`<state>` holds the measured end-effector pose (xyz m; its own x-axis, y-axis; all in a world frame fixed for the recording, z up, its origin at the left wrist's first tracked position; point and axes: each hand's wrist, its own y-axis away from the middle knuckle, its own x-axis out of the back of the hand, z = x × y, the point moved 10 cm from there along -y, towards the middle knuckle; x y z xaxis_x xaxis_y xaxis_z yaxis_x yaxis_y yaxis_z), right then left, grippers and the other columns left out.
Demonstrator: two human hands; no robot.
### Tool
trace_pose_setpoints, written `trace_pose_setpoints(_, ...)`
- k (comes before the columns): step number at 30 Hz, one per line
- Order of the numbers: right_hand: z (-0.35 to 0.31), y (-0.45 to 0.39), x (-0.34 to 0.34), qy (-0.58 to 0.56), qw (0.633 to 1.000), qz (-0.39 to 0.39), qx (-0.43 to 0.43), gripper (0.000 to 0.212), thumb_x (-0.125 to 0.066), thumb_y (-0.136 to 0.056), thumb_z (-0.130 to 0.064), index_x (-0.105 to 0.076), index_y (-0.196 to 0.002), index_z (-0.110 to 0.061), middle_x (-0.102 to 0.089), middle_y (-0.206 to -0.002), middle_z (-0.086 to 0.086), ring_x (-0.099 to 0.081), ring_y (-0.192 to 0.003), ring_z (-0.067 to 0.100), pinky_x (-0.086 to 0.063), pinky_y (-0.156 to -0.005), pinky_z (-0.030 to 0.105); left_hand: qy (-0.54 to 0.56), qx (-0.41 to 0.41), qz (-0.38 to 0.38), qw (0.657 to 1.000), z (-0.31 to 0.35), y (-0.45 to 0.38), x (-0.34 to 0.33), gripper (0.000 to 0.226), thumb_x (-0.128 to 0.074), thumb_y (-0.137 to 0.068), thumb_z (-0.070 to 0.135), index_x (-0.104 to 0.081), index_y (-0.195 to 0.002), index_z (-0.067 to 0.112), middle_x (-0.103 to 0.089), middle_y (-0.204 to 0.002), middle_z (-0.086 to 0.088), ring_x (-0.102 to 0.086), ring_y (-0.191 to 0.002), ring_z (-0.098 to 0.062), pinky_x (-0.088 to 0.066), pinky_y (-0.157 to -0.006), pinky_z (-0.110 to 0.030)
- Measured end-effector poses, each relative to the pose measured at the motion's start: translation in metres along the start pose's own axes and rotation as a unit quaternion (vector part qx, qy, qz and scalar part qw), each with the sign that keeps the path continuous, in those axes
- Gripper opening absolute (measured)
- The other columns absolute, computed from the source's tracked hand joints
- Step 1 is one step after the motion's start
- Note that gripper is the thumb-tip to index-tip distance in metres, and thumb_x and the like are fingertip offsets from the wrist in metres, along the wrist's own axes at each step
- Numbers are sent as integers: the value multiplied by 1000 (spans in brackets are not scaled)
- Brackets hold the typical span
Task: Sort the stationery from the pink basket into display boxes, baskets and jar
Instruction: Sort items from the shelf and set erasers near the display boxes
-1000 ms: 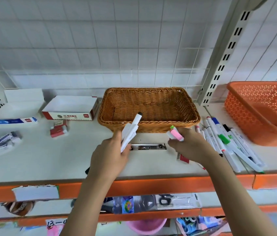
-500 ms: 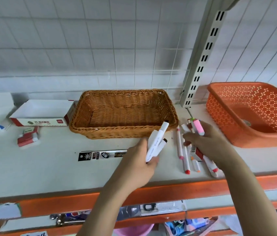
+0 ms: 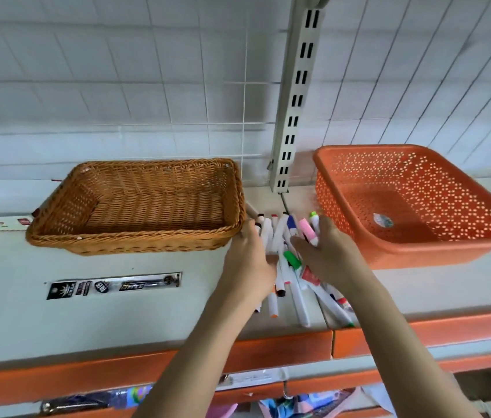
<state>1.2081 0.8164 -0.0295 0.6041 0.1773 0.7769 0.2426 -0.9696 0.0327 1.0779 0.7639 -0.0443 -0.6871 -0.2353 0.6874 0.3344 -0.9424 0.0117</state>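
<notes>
White tiles back a pale shelf [image 3: 93,315] where the wicker basket [image 3: 138,206] at centre left and the orange basket [image 3: 419,203] at right are seen empty (sorting judged barely begun). Markers [image 3: 294,285] are heaped between them at centre; white ones are held by the left hand [image 3: 248,260], a pink one by the right hand [image 3: 328,254].

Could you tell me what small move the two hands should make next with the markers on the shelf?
Probably close both hands round the markers and lift the bunch. The left hand and right hand already flank the loose pile lying between the wicker basket and the orange basket; both baskets hold no markers.
</notes>
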Motion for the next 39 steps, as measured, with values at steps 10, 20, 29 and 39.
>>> trace_pose_setpoints(10,-8,-21,-16,-18,998,-65,4,53,-60,-90,-23,-33,-133,-8,-53,-114,13,-54,-96,26,-46,-76,33,-61,-11,52,997,-20,25,17,58,-54,-93,26,-29,-145,20,-43,-140,-1,-47,-122,-21,-34,-102,-28)
trace_pose_setpoints(20,5,0,-4,68,989,32,125,23,-43,-96,-6,-60,-111,-7,-61,-105,14,-60,-92,30,-40,-73,29,-108,-41,61,991,-11,16,11,39,-48,-95,34,-47,-131,18,-50,-129,-3,-54,-109,-21,-41,-87,-29)
trace_pose_setpoints(29,-6,39,19,32,963,130,234,16,-60,-86,-8,-69,-98,-6,-62,-96,12,-62,-82,35,-53,-72,41,-80,-97,72,989,-17,40,22,29,-54,-93,26,-61,-117,12,-59,-117,-2,-57,-101,-16,-40,-83,-21)
trace_pose_setpoints(39,-17,49,-18,181,974,61,123,34,-59,-86,-40,-48,-111,-19,-61,-103,4,-60,-91,34,-40,-63,32,-52,-118,75,989,-40,59,51,27,-56,-92,24,-61,-116,13,-61,-112,2,-55,-95,-10,-39,-81,-16)
